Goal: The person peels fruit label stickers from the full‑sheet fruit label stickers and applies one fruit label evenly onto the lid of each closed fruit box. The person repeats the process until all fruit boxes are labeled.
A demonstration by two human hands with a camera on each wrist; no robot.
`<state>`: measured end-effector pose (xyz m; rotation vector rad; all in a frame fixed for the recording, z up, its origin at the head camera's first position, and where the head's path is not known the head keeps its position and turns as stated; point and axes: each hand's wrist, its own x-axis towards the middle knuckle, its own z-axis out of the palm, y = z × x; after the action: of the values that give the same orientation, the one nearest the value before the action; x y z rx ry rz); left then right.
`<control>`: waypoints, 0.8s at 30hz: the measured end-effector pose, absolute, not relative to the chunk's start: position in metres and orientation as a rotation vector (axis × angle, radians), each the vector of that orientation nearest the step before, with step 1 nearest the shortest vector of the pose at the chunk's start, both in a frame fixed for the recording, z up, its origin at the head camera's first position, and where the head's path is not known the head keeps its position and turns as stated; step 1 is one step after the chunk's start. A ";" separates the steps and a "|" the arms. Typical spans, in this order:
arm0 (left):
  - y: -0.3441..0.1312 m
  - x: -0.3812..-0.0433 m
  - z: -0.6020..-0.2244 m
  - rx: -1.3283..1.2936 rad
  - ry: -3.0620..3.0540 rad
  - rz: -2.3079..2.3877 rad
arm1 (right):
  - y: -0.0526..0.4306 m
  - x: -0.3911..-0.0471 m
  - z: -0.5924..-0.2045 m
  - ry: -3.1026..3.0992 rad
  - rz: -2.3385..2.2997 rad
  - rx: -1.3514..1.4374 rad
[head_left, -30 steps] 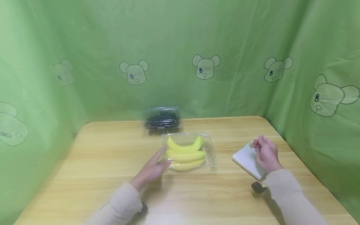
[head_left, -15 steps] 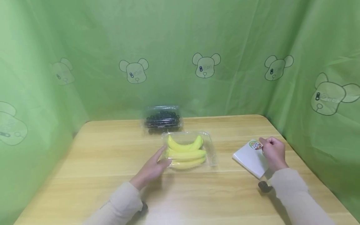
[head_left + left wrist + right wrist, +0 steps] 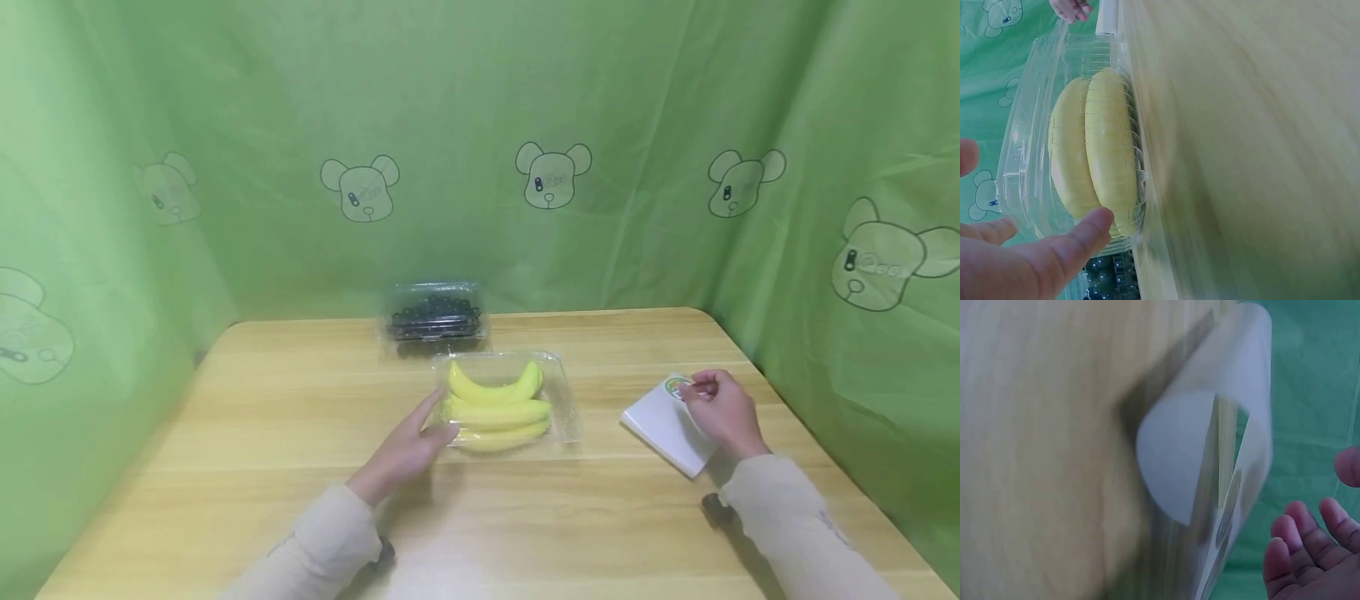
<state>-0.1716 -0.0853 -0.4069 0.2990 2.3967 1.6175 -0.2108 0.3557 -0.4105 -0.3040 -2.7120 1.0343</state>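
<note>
My left hand (image 3: 405,454) lies with thumb and forefinger spread at the left end of a clear plastic box (image 3: 562,408) of yellow bananas (image 3: 498,414). In the left wrist view, a fingertip (image 3: 1100,219) is right at the box wall beside the bananas (image 3: 1107,150). My right hand (image 3: 727,412) hovers over the far right corner of a white pad (image 3: 663,429), its fingers beside a round colourful sticker (image 3: 677,387). The right wrist view shows a white sheet (image 3: 1241,369) curled into a loop, and my loosely bent fingers (image 3: 1300,515) apart from the thumb.
Behind the bananas, a second clear box (image 3: 435,321) of dark round fruit stands near the far table edge. The wooden table (image 3: 300,400) is enclosed by a green curtain (image 3: 450,92) printed with bear heads.
My right hand has shifted slightly right, and its fingers have loosened from a tighter curl over the pad's corner. The left hand and the banana box have stayed where they were.
</note>
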 end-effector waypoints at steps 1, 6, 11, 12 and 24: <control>-0.085 -0.172 -0.407 0.302 2.395 1.620 | 0.356 -0.211 -0.411 -2.719 1.021 -0.293; -0.085 -0.172 -0.407 0.311 2.394 1.628 | 0.360 -0.210 -0.411 -2.780 0.983 -0.228; -0.085 -0.172 -0.407 0.310 2.404 1.629 | 0.367 -0.209 -0.414 -2.844 0.971 -0.197; -0.085 -0.172 -0.407 0.312 2.404 1.628 | 0.369 -0.209 -0.415 -2.856 0.959 -0.189; -0.086 -0.171 -0.407 0.289 2.388 1.627 | 0.387 -0.210 -0.424 -2.938 0.885 -0.127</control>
<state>-0.1714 -0.0863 -0.4073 0.2893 2.3877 1.6272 -0.2100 0.3872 -0.4244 -0.1273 -2.9376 0.8848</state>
